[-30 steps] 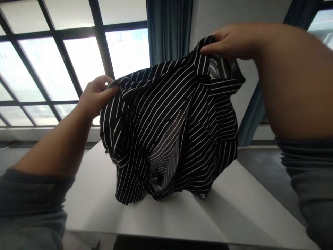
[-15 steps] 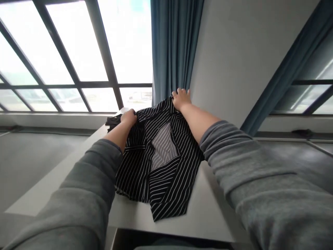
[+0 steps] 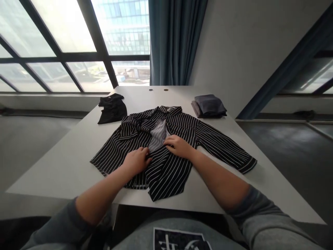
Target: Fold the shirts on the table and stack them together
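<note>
The shirt (image 3: 179, 121) lies spread over the middle of the table (image 3: 78, 149), its front opening (image 3: 157, 136) running lengthwise from the collar (image 3: 174, 110), towards the table's far edge, down towards the near edge. The left hand (image 3: 136, 160) touches the opening's left side; the right hand (image 3: 180, 146), on its right side, is nearer the table's far edge and so nearer the collar. Both hands' fingers bend onto the cloth; whether they pinch it, one cannot tell.

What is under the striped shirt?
The striped shirt lies on the white table, which shows around it; whatever is directly beneath is covered and cannot be seen.
</note>
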### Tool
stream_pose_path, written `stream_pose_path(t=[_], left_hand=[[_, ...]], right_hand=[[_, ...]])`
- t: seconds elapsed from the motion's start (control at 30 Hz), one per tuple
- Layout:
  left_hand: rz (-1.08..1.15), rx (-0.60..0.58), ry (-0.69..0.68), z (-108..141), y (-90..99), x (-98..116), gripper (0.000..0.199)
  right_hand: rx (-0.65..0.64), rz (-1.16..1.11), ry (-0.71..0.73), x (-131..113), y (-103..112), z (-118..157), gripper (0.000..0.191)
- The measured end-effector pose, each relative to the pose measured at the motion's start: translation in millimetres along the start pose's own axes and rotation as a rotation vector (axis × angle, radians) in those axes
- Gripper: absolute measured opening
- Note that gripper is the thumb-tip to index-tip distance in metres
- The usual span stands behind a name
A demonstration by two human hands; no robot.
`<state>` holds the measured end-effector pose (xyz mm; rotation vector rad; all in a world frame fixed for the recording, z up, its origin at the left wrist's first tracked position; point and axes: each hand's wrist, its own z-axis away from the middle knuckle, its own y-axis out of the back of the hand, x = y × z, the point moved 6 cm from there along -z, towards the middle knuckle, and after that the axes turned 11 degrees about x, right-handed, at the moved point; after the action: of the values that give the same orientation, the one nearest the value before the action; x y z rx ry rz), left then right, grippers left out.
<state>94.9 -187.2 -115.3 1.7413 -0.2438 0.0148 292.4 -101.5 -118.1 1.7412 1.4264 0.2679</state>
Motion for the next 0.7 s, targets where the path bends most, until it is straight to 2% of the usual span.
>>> stream_pose_path(t=[0.1, 0.23, 0.37, 0.43, 0.5, 0.57, 0.7], left_hand=[[-0.008, -0.021, 0.05, 10.7, -7.4, -1.0, 0.022], [0.049, -0.054, 0.128, 12.3, -7.1, -10.0, 0.017], [0.034, -0.175, 0.161, 12.6, -5.6, -18.4, 0.018], [0.027, -0.2, 0.182, 4.2, -3.5, -22.9, 0.026], [-0.001, -0.156, 0.208, -12.6, 1.1, -28.0, 0.034], [-0.053, -0.132, 0.22, -32.4, 2.7, -31.7, 0.032], [-0.106, -0.226, 0.181, -57.2, -8.9, -32.2, 0.027]], right_hand=[[-0.018, 0.045, -0.028, -9.8, -15.8, 1.2, 0.022], [-0.085, 0.13, -0.056, -23.6, -34.6, -12.4, 0.023], [-0.14, 0.188, -0.004, -40.8, -48.3, -20.9, 0.01], [-0.116, 0.198, -0.004, -43.7, -49.7, -23.1, 0.007], [-0.093, 0.184, -0.009, -43.3, -50.0, -23.9, 0.007], [-0.087, 0.153, -0.014, -40.7, -50.5, -22.9, 0.006], [-0.115, 0.084, 0.033, -36.8, -53.8, -17.1, 0.008]])
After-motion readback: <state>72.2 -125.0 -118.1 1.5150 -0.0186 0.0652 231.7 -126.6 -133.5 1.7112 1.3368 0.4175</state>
